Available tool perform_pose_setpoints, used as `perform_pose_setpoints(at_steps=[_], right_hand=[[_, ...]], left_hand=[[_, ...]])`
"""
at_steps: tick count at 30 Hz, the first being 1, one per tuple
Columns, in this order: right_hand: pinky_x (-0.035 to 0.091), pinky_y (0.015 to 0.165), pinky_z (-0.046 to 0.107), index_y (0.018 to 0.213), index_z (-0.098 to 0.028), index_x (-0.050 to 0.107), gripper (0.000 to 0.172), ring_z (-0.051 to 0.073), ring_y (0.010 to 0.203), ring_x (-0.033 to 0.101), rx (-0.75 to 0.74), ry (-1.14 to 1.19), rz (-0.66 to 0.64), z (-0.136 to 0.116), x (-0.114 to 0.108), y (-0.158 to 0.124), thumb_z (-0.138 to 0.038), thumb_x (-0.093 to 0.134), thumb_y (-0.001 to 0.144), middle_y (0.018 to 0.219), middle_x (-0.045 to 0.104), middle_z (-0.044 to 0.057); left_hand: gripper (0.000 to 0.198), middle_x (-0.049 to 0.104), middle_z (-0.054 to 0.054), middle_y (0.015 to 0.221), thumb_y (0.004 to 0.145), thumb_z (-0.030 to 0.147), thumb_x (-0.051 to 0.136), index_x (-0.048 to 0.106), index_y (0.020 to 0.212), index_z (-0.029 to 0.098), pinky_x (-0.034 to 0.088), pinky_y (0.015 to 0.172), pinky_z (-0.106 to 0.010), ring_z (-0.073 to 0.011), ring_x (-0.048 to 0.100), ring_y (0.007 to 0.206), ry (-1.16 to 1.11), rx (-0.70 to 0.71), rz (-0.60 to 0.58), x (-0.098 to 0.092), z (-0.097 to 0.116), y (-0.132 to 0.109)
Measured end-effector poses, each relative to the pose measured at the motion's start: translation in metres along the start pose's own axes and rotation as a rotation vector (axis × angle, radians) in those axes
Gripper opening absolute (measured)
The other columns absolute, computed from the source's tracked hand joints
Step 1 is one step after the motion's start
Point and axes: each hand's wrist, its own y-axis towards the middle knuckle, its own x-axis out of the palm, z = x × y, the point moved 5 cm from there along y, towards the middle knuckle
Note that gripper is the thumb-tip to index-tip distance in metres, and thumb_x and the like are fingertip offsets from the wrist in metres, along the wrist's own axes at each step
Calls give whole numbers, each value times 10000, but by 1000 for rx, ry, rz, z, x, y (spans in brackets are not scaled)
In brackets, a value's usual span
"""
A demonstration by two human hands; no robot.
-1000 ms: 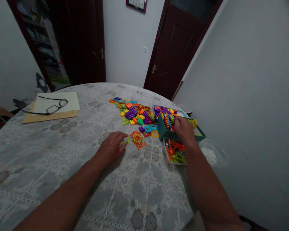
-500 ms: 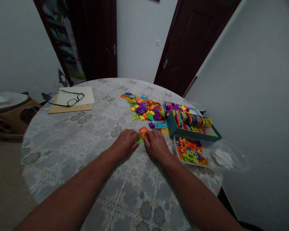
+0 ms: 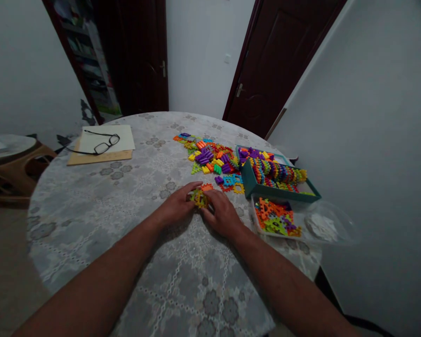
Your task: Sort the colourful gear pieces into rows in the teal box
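Observation:
Between my two hands is a small cluster of yellow and green plastic interlocking pieces (image 3: pixel 199 199). My left hand (image 3: pixel 178 204) grips its left side, thumb and fingers curved round it. On the right, my right hand (image 3: pixel 223 211) closes on the other side, its fingertips partly hiding the cluster. Just beyond lies an orange toothed piece (image 3: pixel 206 186) on the table. Blue toothed pieces (image 3: pixel 228 180) and a yellow ring-shaped piece (image 3: pixel 238 188) lie a little farther right.
A heap of colourful pieces (image 3: pixel 206 154) covers the table's middle. At right stand a green box (image 3: pixel 280 192) of stacked pieces and a clear plastic tub (image 3: pixel 277 234) with more. Glasses (image 3: pixel 101 148) rest on paper (image 3: pixel 126 135) at left; the round table (image 3: pixel 73 206) has a patterned cloth.
My hands have shifted slightly left and opened round the cluster, which now shows more between them. The orange toothed piece lies apart from my fingers. The view has tilted slightly.

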Motion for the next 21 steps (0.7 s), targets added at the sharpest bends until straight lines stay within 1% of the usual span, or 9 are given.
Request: perform_pose_setpoints(at_steps=[2,4,6,8,10,13,16,18,21], right_hand=[[516,1186,507,1462,-205,642,478,321,1349,627,19,-22,-8,0,3,1,-254,717,993,1428,701,172],[520,1179,511,1451,-216,652,474,322,1331,632,22,-40,-35,0,4,1,-261,735,986,1411,706,165],[519,1184,509,1479,-223,638,502,320,1340,632,-11,-29,-64,-1,3,1,-273,737,990,1434,701,162],[503,1214,506,1540,-220,595,550,314,1383,618,-55,-4,-44,-1,-2,1,-285,715,1007,1487,681,164],[472,1251,507,1578,-201,563,558,310,1425,598,-52,-17,30,3,-12,0,-271,660,1033,1522,661,175],[453,1254,526,1519,-161,618,486,331,1415,593,59,-138,107,16,-25,-1,-207,581,1037,1494,670,204],[485,1196,536,1381,-152,704,381,352,1317,622,165,-248,4,28,-25,-3,-219,605,1018,1370,715,206],[500,1154,525,1266,-174,743,283,349,1257,625,199,-295,-91,30,-21,-3,-269,645,1019,1282,729,186],[508,1089,495,1107,-203,747,156,341,1194,609,229,-359,-151,26,-20,-2,-300,676,1008,1196,718,163]], left_hand=[[719,749,-154,1447,872,232,713,596,1581,265,632,1029,-470,-297,771,1210,-83,-54,-52,1,-2,1],[731,759,-134,1434,860,234,710,593,1579,291,634,1023,-472,-287,773,1196,-66,-60,-66,1,-3,1],[688,766,-123,1415,843,218,713,646,1523,300,630,1029,-481,-301,751,1227,8,-28,-23,0,-2,1],[623,774,-130,1365,846,206,703,689,1465,277,643,996,-474,-313,741,1217,43,-30,42,-2,-3,1],[615,766,-139,1311,873,202,675,664,1486,249,668,923,-448,-298,753,1133,-11,-105,102,-4,-5,1],[681,712,-139,1317,910,218,656,558,1582,267,701,809,-419,-264,747,1034,-200,-257,181,-6,-7,0],[663,668,-142,1348,928,228,663,540,1576,294,716,758,-412,-268,721,1072,-343,-303,241,-9,-3,1],[591,672,-144,1336,919,203,663,589,1501,272,717,778,-411,-270,709,1107,-375,-298,259,-10,0,2],[436,710,-135,1239,899,183,664,666,1334,222,705,835,-420,-267,712,1112,-386,-297,258,-9,3,3]])
